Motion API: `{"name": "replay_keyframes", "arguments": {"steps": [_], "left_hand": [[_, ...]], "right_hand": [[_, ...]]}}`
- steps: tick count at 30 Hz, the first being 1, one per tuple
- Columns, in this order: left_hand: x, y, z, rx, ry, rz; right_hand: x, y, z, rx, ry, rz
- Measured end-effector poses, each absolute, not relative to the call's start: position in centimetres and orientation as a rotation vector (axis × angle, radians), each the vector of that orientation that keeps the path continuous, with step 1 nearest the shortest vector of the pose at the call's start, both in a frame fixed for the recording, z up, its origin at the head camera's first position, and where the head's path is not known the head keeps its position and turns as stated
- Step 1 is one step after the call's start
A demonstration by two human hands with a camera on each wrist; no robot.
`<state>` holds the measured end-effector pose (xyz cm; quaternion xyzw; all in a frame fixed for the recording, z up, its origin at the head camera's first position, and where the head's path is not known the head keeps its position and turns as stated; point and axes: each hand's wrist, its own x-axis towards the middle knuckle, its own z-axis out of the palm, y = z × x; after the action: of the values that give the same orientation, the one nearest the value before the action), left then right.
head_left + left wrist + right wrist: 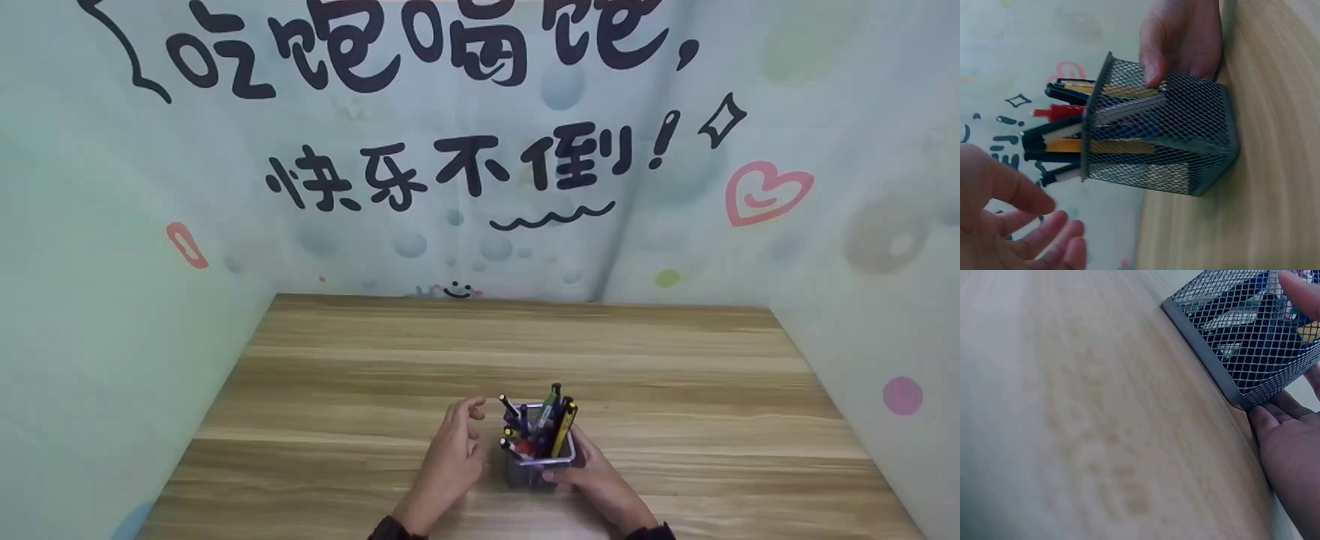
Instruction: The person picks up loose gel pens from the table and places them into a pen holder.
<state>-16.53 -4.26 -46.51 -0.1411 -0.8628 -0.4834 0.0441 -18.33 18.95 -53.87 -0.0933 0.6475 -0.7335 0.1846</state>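
A black wire-mesh pen holder [529, 477] full of pens stands upright near the front of the wooden table. My right hand [602, 480] grips it from the right, with the thumb across the near side and the other fingers mostly hidden behind it. In the right wrist view the fingertips reach the bottom corner of the mesh [1252, 349], close to the tabletop. A yellow pen [564, 431] and a red pen [1062, 111] stick out among several dark ones. To the left, my left hand [452, 452] hangs apart from the holder, fingers loosely bent and holding nothing.
The wood-grain tabletop [360, 360] stretches back to a printed cloth wall [480, 255] with large black lettering. Pale side walls [847, 330] close in the table on the left and right.
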Motion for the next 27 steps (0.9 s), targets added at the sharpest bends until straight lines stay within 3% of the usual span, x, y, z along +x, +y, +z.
{"name": "replay_keyframes", "arguments": {"steps": [11,27], "left_hand": [[-16.5,-3.2,-51.1,-0.427,-2.658,-1.770],[-16.5,-1.6,-54.0,-0.273,-2.474,-1.976]], "right_hand": [[-18.2,19.0,-53.9,-0.292,1.838,-2.068],[-18.0,18.4,-53.9,-0.183,1.892,-2.110]]}}
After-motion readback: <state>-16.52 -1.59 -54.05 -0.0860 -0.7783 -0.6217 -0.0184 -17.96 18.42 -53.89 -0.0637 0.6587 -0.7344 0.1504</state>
